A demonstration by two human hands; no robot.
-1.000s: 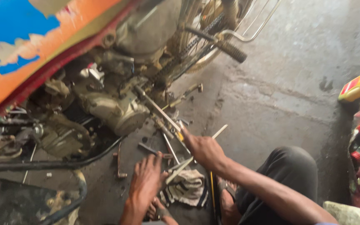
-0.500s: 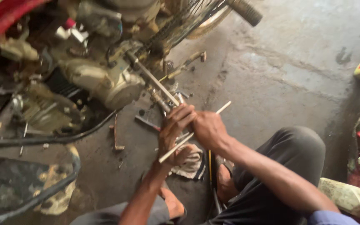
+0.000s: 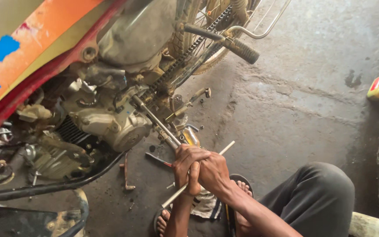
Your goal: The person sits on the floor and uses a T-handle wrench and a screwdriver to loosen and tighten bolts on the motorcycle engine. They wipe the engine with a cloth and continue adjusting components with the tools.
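1. Below the motorcycle engine (image 3: pixel 110 127), on the concrete floor (image 3: pixel 294 109), both hands meet on a long T-handle wrench (image 3: pixel 154 120).
2. The left hand (image 3: pixel 185 164) has its fingers clamped around the wrench's shaft just under the thin cross bar (image 3: pixel 198 174).
3. The right hand (image 3: pixel 213 173) lies against the left, its fingers wrapped tight over the same spot where bar and shaft cross.
4. The shaft runs up and to the left from the hands to the engine's side; its far end sits against the casing, though the exact seat cannot be made out.
5. The cross bar sticks out on both sides of the hands, slanting from lower left to upper right.
6. A red-handled tool (image 3: pixel 159 160) lies on the floor just left of the hands.
7. A rag (image 3: pixel 205 206) lies under the forearms, beside a sandalled foot (image 3: pixel 163 221).
8. The drive chain (image 3: pixel 189 52) and a footpeg (image 3: pixel 242 50) show above.
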